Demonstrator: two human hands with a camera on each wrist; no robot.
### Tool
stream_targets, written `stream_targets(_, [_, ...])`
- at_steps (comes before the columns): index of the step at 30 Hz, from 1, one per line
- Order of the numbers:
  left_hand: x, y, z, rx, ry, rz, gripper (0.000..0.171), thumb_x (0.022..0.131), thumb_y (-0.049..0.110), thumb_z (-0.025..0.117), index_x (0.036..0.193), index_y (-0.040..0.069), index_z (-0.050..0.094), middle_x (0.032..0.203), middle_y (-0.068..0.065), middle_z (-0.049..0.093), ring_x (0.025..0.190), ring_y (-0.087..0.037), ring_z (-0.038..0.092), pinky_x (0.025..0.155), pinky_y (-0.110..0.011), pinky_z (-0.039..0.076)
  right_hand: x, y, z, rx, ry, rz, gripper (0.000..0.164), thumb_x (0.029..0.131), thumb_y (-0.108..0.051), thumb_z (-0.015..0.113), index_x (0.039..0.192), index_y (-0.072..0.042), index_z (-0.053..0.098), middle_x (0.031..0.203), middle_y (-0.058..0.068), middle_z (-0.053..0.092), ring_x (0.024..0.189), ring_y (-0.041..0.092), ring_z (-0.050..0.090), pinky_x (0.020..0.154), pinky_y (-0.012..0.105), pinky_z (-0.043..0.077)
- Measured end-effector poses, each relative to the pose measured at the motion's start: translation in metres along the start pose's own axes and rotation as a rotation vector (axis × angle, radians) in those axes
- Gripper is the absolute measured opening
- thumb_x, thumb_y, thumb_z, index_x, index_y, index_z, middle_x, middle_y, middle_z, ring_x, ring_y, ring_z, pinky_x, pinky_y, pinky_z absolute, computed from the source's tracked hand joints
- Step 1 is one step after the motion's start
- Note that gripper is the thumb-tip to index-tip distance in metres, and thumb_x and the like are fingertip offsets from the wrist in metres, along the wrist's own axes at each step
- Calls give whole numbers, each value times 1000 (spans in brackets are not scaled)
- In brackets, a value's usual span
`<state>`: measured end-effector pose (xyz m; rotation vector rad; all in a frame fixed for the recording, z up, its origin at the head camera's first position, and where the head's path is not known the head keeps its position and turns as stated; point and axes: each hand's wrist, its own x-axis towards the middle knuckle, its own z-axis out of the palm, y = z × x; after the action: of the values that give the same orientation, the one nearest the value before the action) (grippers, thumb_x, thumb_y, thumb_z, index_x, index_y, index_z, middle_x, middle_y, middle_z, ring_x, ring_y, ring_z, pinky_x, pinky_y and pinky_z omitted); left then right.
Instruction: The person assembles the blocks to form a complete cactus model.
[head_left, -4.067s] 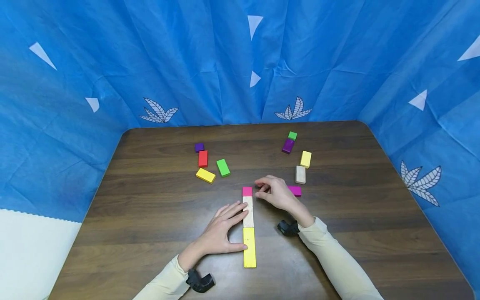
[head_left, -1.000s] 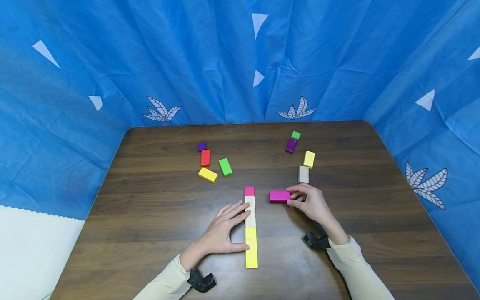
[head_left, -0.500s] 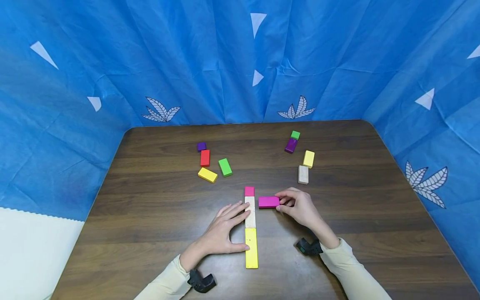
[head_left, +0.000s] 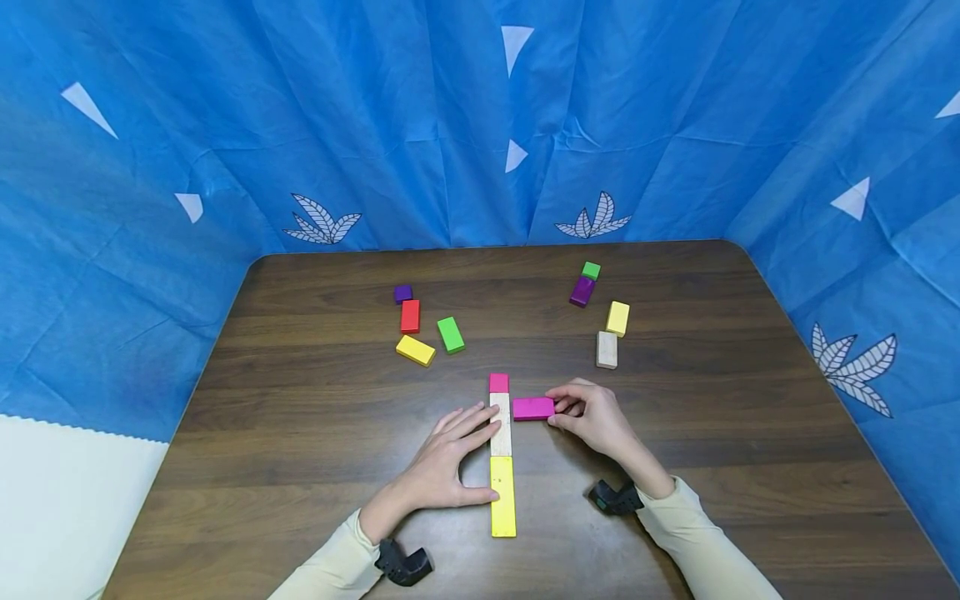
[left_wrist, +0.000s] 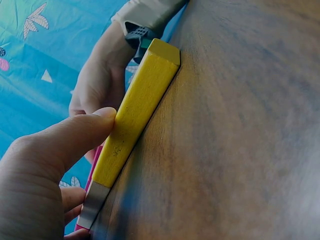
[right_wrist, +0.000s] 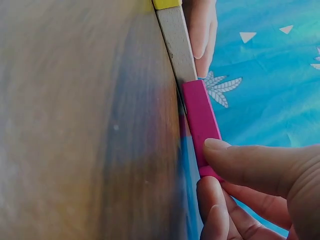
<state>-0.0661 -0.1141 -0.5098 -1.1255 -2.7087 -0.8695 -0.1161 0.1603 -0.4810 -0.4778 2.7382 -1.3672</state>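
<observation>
A straight column of wooden blocks lies mid-table in the head view: a small pink block (head_left: 498,382), a pale wood block (head_left: 500,437) and a long yellow block (head_left: 503,497) nearest the person. My left hand (head_left: 448,462) rests along the column's left side, fingers spread, fingertips at the pale block and thumb at the yellow one. My right hand (head_left: 592,418) pinches the right end of a magenta block (head_left: 532,408) between thumb and fingers. That block lies crosswise, its left end close beside the pale block's right side.
At the back left sit a purple cube (head_left: 403,293), a red block (head_left: 410,317), a yellow block (head_left: 416,350) and a green block (head_left: 451,335). Back right are a green cube (head_left: 591,270), a purple block (head_left: 582,292), a yellow block (head_left: 618,318) and a pale block (head_left: 607,350).
The right hand took hold of the magenta block on the right and has brought it left and nearer the person, up beside the pale block. The left hand has stayed at the column.
</observation>
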Motion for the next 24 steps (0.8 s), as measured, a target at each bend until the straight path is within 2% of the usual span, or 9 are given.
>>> stream_targets(24, [0, 1, -1, 1, 9, 8, 90, 71, 57, 77, 143, 10, 51, 155, -4, 41, 144, -29, 36, 113, -53, 31, -1, 0, 2, 0, -44, 25, 28, 74, -4, 83, 101, -3, 74, 84, 2, 67, 68, 4, 60, 62, 19, 52])
